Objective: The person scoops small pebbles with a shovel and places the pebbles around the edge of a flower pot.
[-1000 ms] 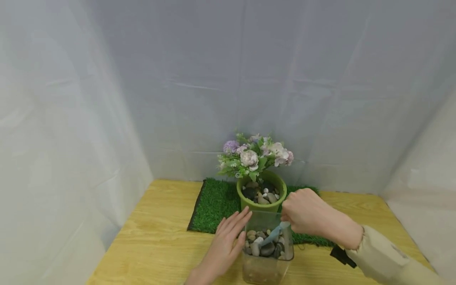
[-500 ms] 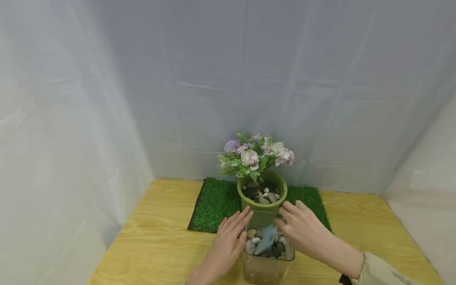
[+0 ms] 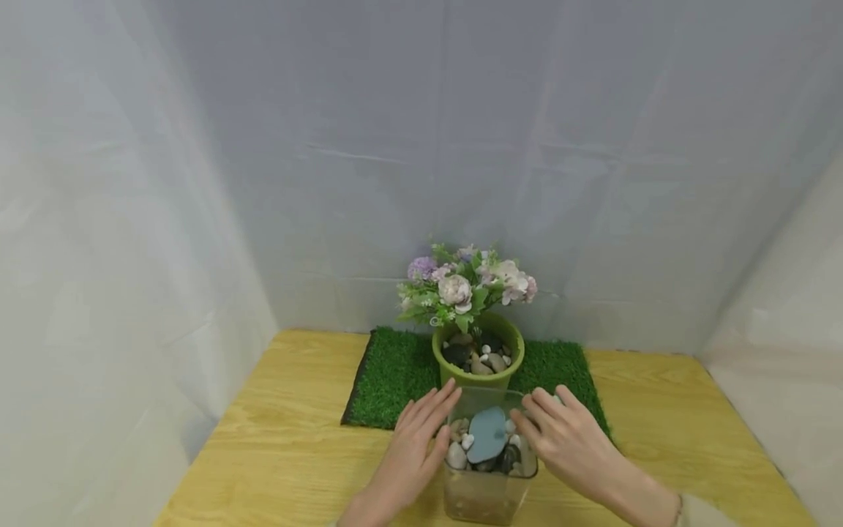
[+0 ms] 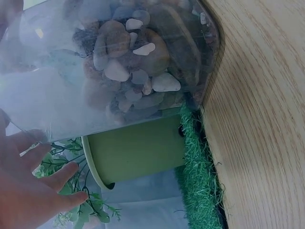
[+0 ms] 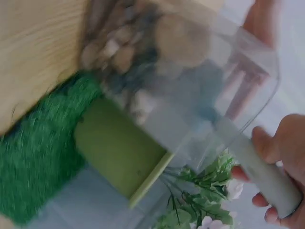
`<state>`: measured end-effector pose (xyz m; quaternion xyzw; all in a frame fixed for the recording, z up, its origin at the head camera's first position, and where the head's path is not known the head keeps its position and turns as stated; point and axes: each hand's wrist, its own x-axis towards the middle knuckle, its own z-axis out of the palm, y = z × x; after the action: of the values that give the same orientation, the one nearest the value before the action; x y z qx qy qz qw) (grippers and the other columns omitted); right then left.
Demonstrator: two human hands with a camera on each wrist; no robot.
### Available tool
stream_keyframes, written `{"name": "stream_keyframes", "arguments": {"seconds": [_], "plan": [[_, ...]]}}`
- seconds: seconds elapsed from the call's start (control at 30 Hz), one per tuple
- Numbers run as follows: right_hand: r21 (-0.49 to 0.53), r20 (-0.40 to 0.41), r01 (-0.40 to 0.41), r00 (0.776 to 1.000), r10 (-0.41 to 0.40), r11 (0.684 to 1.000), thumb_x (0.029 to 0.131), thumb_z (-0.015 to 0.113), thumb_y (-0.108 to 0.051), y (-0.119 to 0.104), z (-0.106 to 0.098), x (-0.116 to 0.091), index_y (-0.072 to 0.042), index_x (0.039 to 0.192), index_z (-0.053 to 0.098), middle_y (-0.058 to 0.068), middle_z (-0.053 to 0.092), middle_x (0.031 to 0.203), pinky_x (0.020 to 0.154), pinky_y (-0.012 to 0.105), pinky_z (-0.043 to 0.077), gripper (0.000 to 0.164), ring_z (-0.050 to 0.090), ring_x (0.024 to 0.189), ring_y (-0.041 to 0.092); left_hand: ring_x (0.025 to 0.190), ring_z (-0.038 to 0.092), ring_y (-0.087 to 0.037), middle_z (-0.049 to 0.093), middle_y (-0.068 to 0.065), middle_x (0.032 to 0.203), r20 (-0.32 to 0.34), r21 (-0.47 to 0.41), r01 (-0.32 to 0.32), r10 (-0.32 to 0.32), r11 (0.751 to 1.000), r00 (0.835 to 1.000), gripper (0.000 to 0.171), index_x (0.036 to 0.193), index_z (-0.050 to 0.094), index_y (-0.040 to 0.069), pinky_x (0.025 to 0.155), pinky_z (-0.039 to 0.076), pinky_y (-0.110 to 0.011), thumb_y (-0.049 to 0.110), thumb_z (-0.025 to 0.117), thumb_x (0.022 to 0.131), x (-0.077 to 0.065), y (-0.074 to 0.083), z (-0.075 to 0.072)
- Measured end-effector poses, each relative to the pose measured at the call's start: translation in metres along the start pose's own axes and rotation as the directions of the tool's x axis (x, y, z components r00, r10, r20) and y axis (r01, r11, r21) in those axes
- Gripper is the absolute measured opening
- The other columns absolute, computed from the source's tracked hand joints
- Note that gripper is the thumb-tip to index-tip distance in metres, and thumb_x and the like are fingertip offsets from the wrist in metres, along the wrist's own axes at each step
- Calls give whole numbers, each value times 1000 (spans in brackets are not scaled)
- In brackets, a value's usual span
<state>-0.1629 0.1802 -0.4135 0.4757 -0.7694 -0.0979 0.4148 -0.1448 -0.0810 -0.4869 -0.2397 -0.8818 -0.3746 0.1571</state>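
Note:
A clear plastic container filled partly with pebbles stands on the wooden table. My left hand rests at its left rim, fingers extended. With my right hand I grip the pale grey handle of a small toy shovel at the container's right rim. Its blue blade lies inside, over the stones, with its flat face showing from above. Directly behind the container is a green flowerpot with dark and light stones around the base of an artificial bouquet.
Under the pot lies a green turf mat with a dark left edge. Wooden tabletop extends to both sides. White sheets hang behind and at the left and right.
My right hand has lowered and turned, swinging the shovel from steeply tilted to a flatter blade over the stones. My left hand stays at the container's rim.

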Motion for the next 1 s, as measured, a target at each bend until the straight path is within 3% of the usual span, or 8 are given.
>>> {"name": "stream_keyframes", "arguments": {"seconds": [0.17,0.33,0.4,0.6,0.83,0.9,0.93,1.0], "plan": [[1,51,3,999,-3,1000,112,11,-17,-2,-3,1,-10,95,78,7,68,90,64,35,41,69,55,82,23,148,34,-35,29,6,165,2,11,-2,2,1000,1000,51,157,40,20,116,21,-68,20,47,107,-2,1,-1],[-11,182,-16,983,18,1000,92,72,-23,-1,-8,13,-14,93,78,6,70,94,64,34,45,11,59,86,22,148,33,-35,29,6,165,-7,5,-4,4,1000,1000,51,158,40,20,116,20,-68,19,48,107,-2,1,-3],[-31,221,-24,975,30,999,77,87,-24,-2,-10,19,-15,92,79,5,71,95,64,34,46,20,60,87,22,148,33,-34,29,7,165,-2,-7,1,-1,1000,1000,51,158,40,20,116,20,-69,19,48,107,-1,1,-3],[-43,239,-2,971,13,999,75,89,-23,0,-11,18,-15,95,78,6,71,96,65,34,46,24,58,88,21,149,32,-33,27,7,166,29,-25,5,-4,1000,1000,50,158,39,20,116,20,-69,23,46,109,0,2,-4],[128,223,-82,974,52,988,71,92,-15,12,-3,8,-16,93,78,1,64,87,64,30,38,26,51,83,19,148,33,-35,29,7,165,18,-10,5,-4,1000,1000,50,158,40,20,115,21,-70,21,46,108,0,2,-5],[151,172,-81,984,55,985,75,87,-12,13,1,5,-15,92,78,1,64,85,64,30,37,19,50,81,20,148,33,-35,29,6,165,22,-16,6,-6,1000,1000,50,158,40,19,115,21,-71,21,46,109,-1,2,-5],[158,138,-77,989,55,984,86,79,-13,13,3,3,-15,91,78,2,64,85,63,30,37,5,50,80,20,148,34,-35,29,6,165,22,-16,5,-5,1000,1000,49,158,40,19,114,21,-71,21,46,109,-1,2,-4],[163,61,-56,997,47,985,103,58,-15,12,8,-1,-14,92,78,2,65,86,63,31,37,23,51,80,21,148,33,-34,29,7,165,22,-16,10,-10,1000,1000,49,158,40,21,114,22,-71,21,46,109,-1,2,-4]]}}
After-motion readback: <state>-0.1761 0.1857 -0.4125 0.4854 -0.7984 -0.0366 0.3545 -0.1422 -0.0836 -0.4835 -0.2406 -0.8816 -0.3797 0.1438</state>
